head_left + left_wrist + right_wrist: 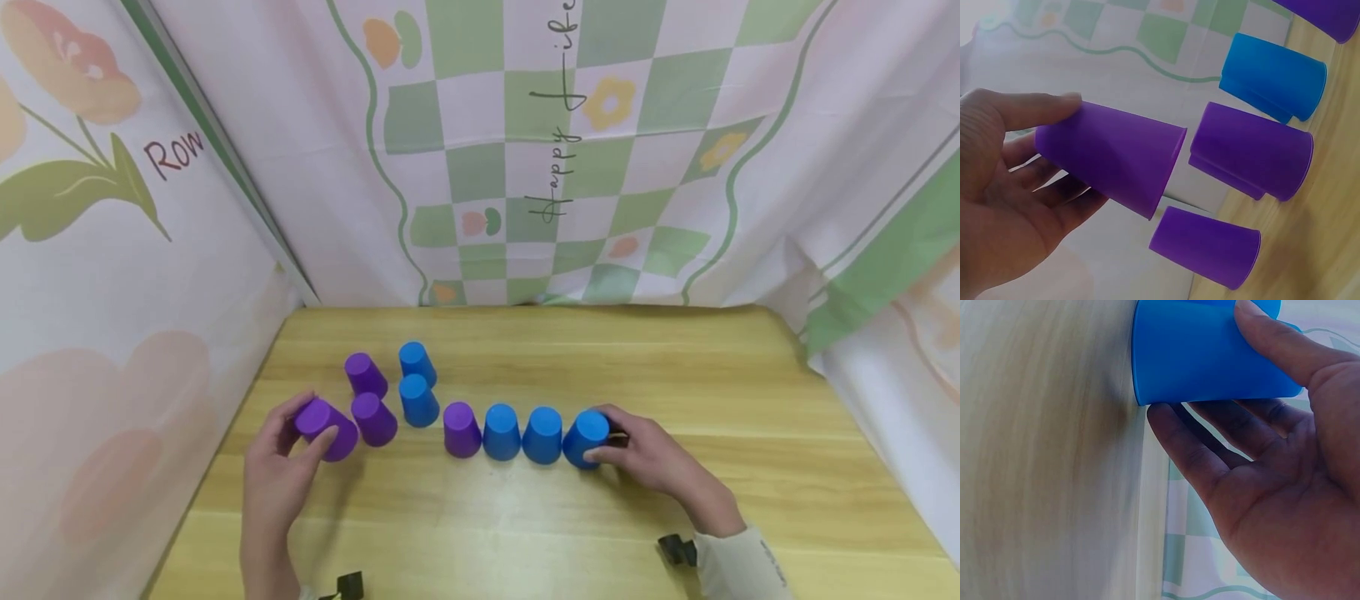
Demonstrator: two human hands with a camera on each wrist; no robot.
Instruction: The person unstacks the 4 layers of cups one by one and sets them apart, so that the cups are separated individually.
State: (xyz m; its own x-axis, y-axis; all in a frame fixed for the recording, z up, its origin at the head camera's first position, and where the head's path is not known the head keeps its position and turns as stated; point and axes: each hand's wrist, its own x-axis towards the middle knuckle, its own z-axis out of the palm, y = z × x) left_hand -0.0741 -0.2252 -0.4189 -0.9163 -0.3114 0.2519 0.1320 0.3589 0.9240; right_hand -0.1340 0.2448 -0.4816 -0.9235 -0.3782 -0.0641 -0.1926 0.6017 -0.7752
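My left hand (pixel 279 479) holds a purple plastic cup (pixel 1116 153) upside down, thumb on one side and fingers on the other. In the left wrist view its rim hangs off the tabletop. Right beside it stands another upturned purple cup (pixel 375 420), with a third purple cup (pixel 366 375) behind. At the right end of a front row, my right hand (pixel 651 454) grips an upturned blue cup (pixel 1210 356) between thumb and fingers. This cup's rim is at the table surface, and its side is close against the neighbouring blue cup (pixel 542 435).
The row continues leftward with a blue cup (pixel 502 432) and a purple cup (pixel 462 430). Two blue cups, a nearer one (pixel 419 401) and a farther one (pixel 417 363), stand behind. Patterned cloth (pixel 480 175) hangs at the wooden table's (pixel 510 525) back edge and sides.
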